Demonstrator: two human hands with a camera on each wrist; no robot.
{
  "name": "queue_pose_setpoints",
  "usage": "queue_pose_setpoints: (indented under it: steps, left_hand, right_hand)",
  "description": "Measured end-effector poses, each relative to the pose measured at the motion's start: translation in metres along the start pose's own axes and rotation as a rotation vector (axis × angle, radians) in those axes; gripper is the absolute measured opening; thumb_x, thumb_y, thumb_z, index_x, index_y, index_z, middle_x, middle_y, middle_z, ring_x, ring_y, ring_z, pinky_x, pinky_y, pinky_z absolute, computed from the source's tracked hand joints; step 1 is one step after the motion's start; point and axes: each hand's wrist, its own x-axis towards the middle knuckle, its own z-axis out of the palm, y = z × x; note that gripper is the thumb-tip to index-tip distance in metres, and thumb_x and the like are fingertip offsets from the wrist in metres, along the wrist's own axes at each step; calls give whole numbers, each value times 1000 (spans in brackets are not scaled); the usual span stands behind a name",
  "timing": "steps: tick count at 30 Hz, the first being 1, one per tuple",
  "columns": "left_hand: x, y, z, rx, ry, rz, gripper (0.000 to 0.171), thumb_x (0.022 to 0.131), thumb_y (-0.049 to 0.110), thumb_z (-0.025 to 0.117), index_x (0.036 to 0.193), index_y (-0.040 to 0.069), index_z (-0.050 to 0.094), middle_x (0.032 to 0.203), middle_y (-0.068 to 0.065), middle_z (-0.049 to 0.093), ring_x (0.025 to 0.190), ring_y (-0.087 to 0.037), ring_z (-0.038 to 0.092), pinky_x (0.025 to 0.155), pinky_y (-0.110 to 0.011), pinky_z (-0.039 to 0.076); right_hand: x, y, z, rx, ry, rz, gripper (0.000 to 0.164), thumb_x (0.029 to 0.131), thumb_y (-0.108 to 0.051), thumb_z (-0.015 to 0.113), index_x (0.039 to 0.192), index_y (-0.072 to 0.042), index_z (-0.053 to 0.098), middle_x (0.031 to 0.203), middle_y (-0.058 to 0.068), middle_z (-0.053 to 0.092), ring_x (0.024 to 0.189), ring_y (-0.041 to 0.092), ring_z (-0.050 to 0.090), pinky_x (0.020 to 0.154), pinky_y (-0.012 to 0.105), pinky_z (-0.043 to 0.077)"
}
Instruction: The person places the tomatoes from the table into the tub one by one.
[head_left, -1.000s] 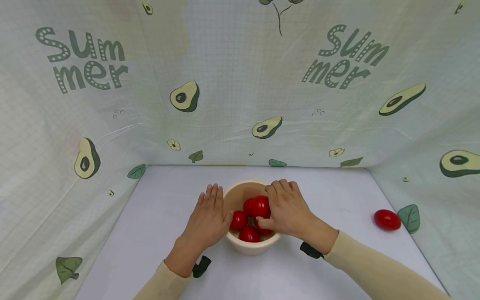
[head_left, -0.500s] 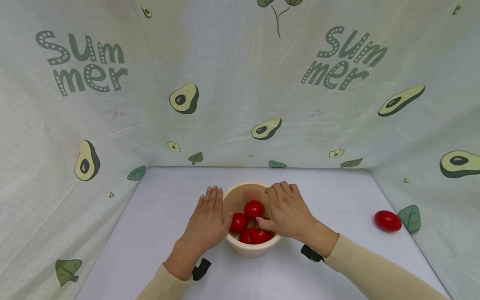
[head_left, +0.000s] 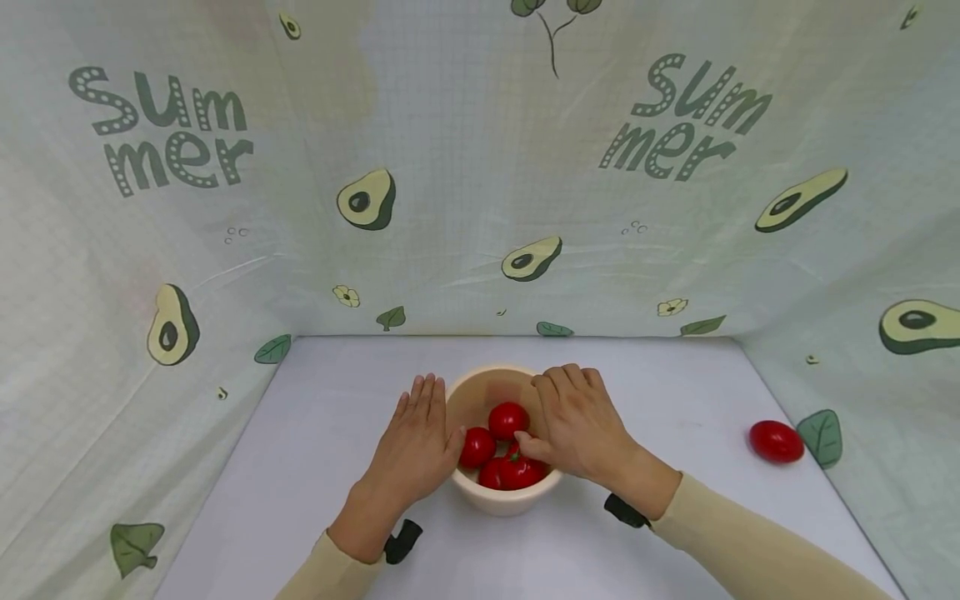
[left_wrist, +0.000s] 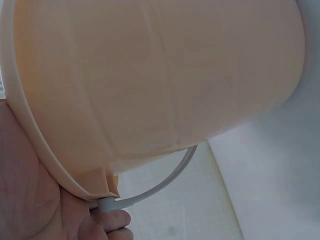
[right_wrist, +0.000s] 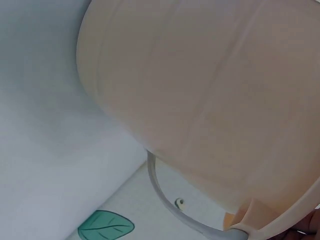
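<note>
A cream plastic bucket [head_left: 504, 500] with several red tomatoes [head_left: 508, 420] inside stands mid-table. My left hand [head_left: 415, 450] lies along the bucket's left side, fingers straight and pointing away, thumb at the rim. On the opposite side my right hand [head_left: 581, 425] grips the rim, with its fingers bent over it and the thumb reaching inside above the tomatoes. Both wrist views show the bucket's outer wall [left_wrist: 165, 75] close up. A grey handle [left_wrist: 160, 186] hangs down on the far side, hinged at a lug under the rim. Part of the tomatoes is hidden by the right thumb.
Alone near the right edge of the white table [head_left: 330, 392] lies another red, oval tomato [head_left: 776, 442]. A pale printed cloth [head_left: 450, 167] with avocados and lettering rises behind the table and along both sides.
Inside the bucket the tomatoes have shifted: one from the upper part has rolled toward the near side, its green stem end now showing. Both hands have stayed at the rim.
</note>
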Motion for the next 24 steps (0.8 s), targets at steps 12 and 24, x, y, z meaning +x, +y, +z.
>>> queue_pose_setpoints:
  steps: [12, 24]
  left_hand:
    - [0, -1, 2, -23, 5, 1, 75, 107, 37, 51, 160, -11, 30, 169, -29, 30, 161, -43, 22, 129, -57, 23]
    - [-1, 0, 2, -28, 0, -5, 75, 107, 38, 51, 161, -11, 30, 169, -29, 30, 161, -43, 21, 129, -57, 23]
  right_hand:
    - [-29, 51, -8, 8, 139, 69, 72, 86, -58, 66, 121, 6, 63, 109, 22, 65, 101, 41, 57, 84, 56, 45]
    - [-116, 135, -6, -145, 137, 239, 95, 98, -75, 30, 118, 13, 61, 109, 30, 65, 101, 51, 58, 82, 67, 45]
